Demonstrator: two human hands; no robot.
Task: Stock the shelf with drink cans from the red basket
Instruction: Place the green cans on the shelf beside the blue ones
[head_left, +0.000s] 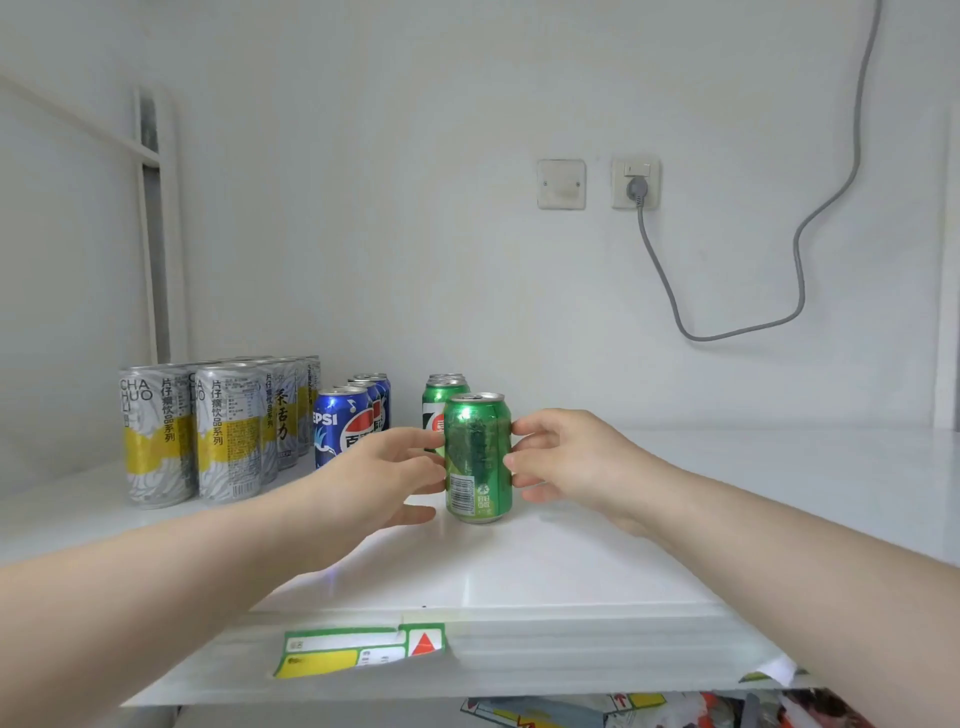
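Left hand (387, 470) lies open, its nearly straight fingers touching the left side of the green can (478, 457) and its thumb free below. Right hand (563, 462) has half-bent fingers with their tips on the can's right side; whether it pinches or only steadies is unclear. This can stands upright on the white shelf (597, 561) at the centre of the frame, just in front of the other green cans (444, 391). Blue cans (340, 428) and silver-and-yellow cans (156, 436) fill rows at centre left. The red basket is not in view.

Placing seems to be the step in hand. Next, the can likely needs squaring with its row and a clean release without tipping it, then a reach for another can.
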